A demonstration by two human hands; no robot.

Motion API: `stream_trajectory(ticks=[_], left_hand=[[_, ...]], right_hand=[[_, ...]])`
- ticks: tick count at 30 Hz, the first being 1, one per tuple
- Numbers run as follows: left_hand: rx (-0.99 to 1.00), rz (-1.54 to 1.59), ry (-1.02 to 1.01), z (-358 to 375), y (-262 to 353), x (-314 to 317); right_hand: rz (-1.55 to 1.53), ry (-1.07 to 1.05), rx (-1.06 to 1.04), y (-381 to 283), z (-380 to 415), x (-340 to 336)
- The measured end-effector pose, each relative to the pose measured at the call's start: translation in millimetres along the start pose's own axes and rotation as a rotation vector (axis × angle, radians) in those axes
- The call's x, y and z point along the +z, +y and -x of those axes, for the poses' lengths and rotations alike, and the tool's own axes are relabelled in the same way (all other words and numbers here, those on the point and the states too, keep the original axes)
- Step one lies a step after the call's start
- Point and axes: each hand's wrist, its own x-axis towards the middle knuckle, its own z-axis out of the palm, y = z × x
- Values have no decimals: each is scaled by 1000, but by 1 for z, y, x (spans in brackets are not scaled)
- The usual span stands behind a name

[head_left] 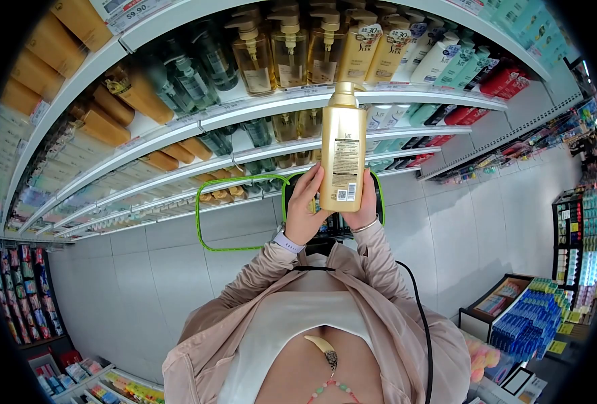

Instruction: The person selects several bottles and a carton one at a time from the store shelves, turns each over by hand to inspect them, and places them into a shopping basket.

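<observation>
A gold pump bottle (342,145) stands upright in front of me, its printed back label with codes turned my way. My left hand (305,205) is closed around its lower left side. Along the lower right side, my right hand (363,210) grips the same bottle. Partly hidden behind my hands is a dark shopping basket (380,195) with a bright green handle (199,222). Similar gold bottles (387,55) line the upper shelf beyond, beside clear amber pump bottles (254,64).
Curved-looking white shelves (244,108) packed with bottles run across the front and left. A display of blue boxes (528,313) stands at the right. Hanging packets (25,296) are at the far left. A black cable (425,313) hangs beside my right arm.
</observation>
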Motion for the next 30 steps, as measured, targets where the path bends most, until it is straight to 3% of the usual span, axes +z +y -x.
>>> stream_trajectory(ticks=[16, 30], left_hand=[[1, 52, -45, 15, -8, -41], [-62, 140, -225, 40, -21, -44]], right_hand=[[-40, -4, -21, 40, 10, 24], [-53, 146, -122, 66, 42, 12]])
